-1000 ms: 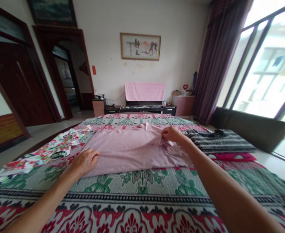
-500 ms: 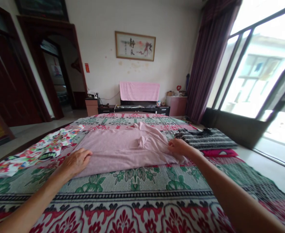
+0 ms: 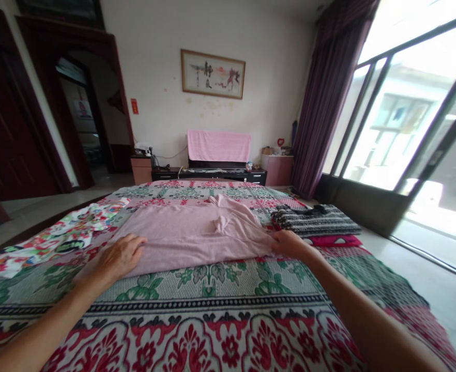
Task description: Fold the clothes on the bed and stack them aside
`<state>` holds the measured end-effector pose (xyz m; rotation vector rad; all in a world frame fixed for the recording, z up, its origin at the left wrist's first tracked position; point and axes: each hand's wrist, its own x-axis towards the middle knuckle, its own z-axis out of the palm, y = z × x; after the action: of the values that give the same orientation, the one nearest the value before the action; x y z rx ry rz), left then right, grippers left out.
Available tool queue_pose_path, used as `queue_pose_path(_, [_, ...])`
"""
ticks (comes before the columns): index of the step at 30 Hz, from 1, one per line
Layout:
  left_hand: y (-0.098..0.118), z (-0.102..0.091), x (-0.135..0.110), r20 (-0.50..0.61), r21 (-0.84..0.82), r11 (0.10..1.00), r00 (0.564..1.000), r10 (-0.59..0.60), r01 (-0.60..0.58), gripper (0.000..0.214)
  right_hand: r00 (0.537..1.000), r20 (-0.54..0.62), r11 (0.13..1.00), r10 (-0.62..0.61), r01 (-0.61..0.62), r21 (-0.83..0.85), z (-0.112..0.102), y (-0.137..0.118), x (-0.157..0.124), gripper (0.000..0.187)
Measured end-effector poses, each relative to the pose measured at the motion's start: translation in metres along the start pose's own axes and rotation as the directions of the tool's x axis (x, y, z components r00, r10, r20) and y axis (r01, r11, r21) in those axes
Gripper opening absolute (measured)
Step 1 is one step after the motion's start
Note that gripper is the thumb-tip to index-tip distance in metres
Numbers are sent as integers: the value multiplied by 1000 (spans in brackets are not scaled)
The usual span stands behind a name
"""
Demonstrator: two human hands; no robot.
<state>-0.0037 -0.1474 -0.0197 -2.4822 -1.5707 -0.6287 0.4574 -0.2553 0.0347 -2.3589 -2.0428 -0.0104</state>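
A pale pink shirt (image 3: 177,230) lies folded lengthwise on the patterned bedspread (image 3: 208,289), its bunched sleeve near the middle right. My left hand (image 3: 125,254) is closed over the near left part of the shirt, fingers curled into the cloth. At the opposite end, my right hand (image 3: 288,243) pinches the shirt's right edge, which looks drawn taut toward it. The fingertips of both hands are partly hidden against the fabric.
A crumpled multicoloured printed garment (image 3: 69,235) lies on the left. Folded clothes are stacked at the right, a black-and-white knit (image 3: 317,219) above a magenta piece (image 3: 334,241). A pink cloth (image 3: 219,145) covers a screen on the low black cabinet (image 3: 166,175) beyond the bed.
My right hand now grips the shirt's right end, where loose cloth previously stretched past it. That end looks gathered in. My left hand stays on the left part. The view has shifted slightly.
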Motion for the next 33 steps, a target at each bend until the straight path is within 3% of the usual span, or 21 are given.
queue_pose_path(4, [39, -8, -1, 81, -223, 944, 961, 266, -242, 30, 999, -34, 1000, 16, -16, -1, -1, -3, -1, 25])
queue_pose_path(8, [62, -14, -2, 176, -284, 898, 903, 392, -335, 22, 1000, -9, 1000, -1, 1, 28, -4, 4, -3, 25])
queue_pose_path(12, [65, -13, -5, 149, -263, 894, 901, 408, -361, 21, 984, 129, 989, -126, 114, 96, -7, 11, -7, 35])
queue_pose_path(14, [66, -10, -6, 137, -241, 891, 896, 423, -384, 22, 981, 126, 988, -147, 141, 57, -6, 11, -8, 36])
queue_pose_path(17, [68, -2, -7, 114, -192, 889, 890, 441, -416, 25, 995, 61, 994, -73, 77, -73, 0, 5, -8, 31])
queue_pose_path(21, [69, 2, -6, 86, -182, 894, 899, 429, -409, 26, 998, 60, 994, -6, 13, -111, 1, -2, -8, 35])
queue_pose_path(26, [67, -8, -1, 140, -235, 894, 897, 420, -382, 23, 991, 132, 990, -5, 24, -141, -12, -3, -15, 29])
queue_pose_path(33, [70, -13, -1, 226, -244, 901, 882, 413, -359, 25, 991, 134, 983, 5, 20, -183, -16, 0, -15, 23])
